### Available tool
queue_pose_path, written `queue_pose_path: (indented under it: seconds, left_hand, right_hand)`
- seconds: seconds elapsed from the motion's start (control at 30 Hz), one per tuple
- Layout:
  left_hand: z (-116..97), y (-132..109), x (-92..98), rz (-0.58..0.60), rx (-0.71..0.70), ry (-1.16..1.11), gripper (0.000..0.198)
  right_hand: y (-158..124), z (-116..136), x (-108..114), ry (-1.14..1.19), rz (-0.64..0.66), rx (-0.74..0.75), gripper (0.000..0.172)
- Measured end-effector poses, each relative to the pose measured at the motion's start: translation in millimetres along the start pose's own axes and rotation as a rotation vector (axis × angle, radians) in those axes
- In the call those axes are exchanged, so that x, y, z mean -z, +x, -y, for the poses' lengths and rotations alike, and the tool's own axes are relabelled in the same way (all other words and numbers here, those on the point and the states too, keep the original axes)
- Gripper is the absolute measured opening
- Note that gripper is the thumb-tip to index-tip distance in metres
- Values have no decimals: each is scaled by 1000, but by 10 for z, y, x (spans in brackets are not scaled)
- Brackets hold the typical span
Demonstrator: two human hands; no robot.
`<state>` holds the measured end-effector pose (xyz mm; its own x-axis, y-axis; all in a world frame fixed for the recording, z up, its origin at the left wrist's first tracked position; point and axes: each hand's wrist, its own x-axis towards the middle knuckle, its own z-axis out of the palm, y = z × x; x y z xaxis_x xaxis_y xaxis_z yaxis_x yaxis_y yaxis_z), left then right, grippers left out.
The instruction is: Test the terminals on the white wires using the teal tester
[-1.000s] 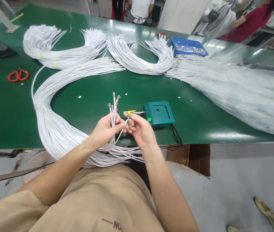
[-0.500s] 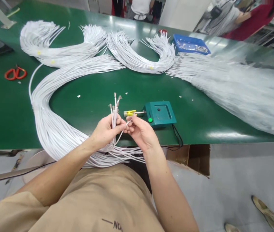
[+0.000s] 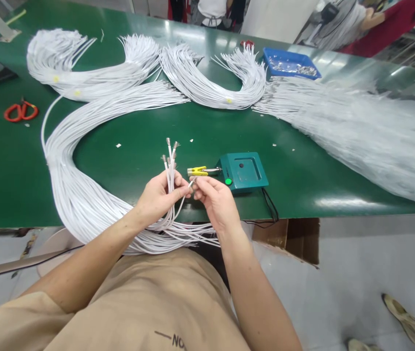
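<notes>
Green surface (image 3: 137,134), white cables (image 3: 171,178) standing tipped slightly farther left than half a second ago, left grip (image 3: 158,196) closed around them, right grip (image 3: 217,202) pinching a single cable's end (image 3: 191,184) just beside, teal device (image 3: 242,170) beyond the right grip.

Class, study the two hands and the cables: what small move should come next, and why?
Probably the right hand should keep working the tip of the single cable with its fingertips. They are right at that tip, and the upright cables in the left hand show bare, flared strands, while the fingers partly hide this one's end.
</notes>
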<state>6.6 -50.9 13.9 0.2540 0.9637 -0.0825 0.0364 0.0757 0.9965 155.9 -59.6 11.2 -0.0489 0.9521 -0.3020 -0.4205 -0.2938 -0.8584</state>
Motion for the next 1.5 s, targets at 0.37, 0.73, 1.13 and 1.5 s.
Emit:
queue_pose_path:
  seconds: [0.37,0.73,1.13,1.5]
  left_hand:
    - [-10,44,55,150,172,-349,45]
    - [40,83,121,142,175,-380,52]
    - [28,75,112,191,104,-271,43]
    - [34,87,104,178,122,-237,38]
  right_hand:
    - [-36,-81,-13,-1182,-96,824,22]
    - [123,78,15,-508,2,215,37]
    - [133,-12,-11,-17,135,-33,20]
    - [114,46,-13,-326,19,63,24]
